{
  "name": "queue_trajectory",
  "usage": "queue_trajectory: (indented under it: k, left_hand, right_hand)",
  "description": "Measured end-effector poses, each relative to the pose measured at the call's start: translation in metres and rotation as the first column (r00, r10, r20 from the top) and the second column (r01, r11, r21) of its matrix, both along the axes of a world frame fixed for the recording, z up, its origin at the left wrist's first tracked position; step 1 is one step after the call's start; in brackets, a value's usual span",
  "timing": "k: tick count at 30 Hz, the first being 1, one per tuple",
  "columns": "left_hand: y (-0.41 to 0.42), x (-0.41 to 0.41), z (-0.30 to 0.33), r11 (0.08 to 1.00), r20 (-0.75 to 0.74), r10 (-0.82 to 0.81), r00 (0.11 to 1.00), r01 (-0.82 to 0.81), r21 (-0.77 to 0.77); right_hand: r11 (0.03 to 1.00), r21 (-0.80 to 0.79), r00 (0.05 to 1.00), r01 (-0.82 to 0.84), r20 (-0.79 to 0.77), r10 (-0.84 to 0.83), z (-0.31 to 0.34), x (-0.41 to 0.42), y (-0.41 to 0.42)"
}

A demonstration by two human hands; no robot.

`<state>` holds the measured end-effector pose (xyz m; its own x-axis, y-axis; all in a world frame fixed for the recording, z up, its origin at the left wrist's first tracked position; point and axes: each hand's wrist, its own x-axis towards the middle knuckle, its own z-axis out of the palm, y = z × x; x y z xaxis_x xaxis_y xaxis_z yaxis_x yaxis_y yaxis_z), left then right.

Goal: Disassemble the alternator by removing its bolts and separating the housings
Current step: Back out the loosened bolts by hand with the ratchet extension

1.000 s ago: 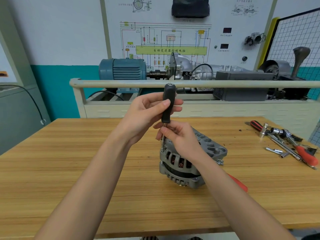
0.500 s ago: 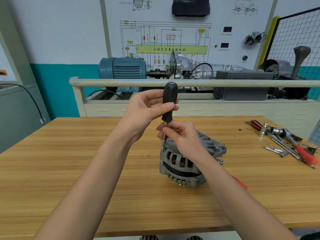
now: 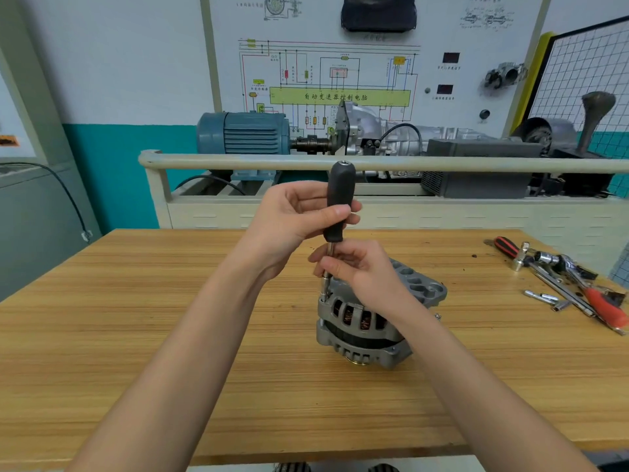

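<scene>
The alternator (image 3: 367, 321) stands near the middle of the wooden workbench (image 3: 136, 335), pulley end down, so its through-bolts face up where a tool can reach them from above. The right hand (image 3: 360, 270) rests on the upper housing, its fingers curled and pinching the thin steel shaft of the nut driver (image 3: 338, 206) just above the bolt (image 3: 323, 296) at the housing's left edge; I take that as steadying the tip on the bolt head and holding the body down. Above it the left hand (image 3: 296, 219) is wrapped round the black handle, thumb across the front, placed to do the turning. Compared with half a second ago the left thumb sits further round the handle, which looks like a fresh twist, while the driver stays upright and the alternator has not shifted. To the far right lie a ratchet and loose sockets (image 3: 558, 270), with a red-handled screwdriver (image 3: 606, 308), well apart from the work. Beyond the bench stands a blue motor (image 3: 245, 132).
</scene>
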<state>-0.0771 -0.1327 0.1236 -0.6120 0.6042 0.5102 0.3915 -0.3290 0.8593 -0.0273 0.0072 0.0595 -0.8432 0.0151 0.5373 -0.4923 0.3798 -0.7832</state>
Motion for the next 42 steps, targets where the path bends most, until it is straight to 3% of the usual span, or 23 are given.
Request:
queue_trajectory:
  k: [5,8,14,21,28,35,42]
  left_hand:
    - [0.011,0.004,0.000,0.986,-0.003,0.163,0.987,-0.163,0.046]
    - [0.012,0.006,0.000,0.993,0.012,0.112,0.994,-0.113,0.034]
    - [0.008,0.006,0.001,0.997,0.049,-0.076,0.996,0.077,-0.013]
    - [0.015,0.013,-0.001,0.998,-0.017,0.040,0.999,-0.040,0.046]
    - [0.021,0.024,0.000,0.987,0.020,-0.157,0.987,0.158,-0.043]
    - [0.031,0.030,-0.001,1.000,-0.027,0.013,1.000,-0.013,-0.006]
    - [0.031,0.033,-0.002,0.986,-0.039,-0.148,0.988,0.144,-0.087]
  right_hand:
    - [0.998,-0.030,0.997,-0.057,0.052,0.058,0.004,0.006,0.010]
    - [0.998,-0.050,0.999,-0.028,0.024,0.029,0.009,0.012,0.012]
    - [0.997,0.064,0.997,-0.034,0.076,0.029,0.015,0.017,0.018]
    - [0.999,-0.006,0.999,-0.031,0.034,0.031,0.018,0.036,0.022]
    - [0.999,-0.016,0.999,0.048,-0.014,-0.048,0.009,0.047,0.026]
    - [0.999,-0.042,0.999,0.034,0.014,-0.033,0.007,0.061,0.027]
    - [0.995,-0.043,0.995,0.091,-0.021,-0.092,0.000,0.060,0.028]
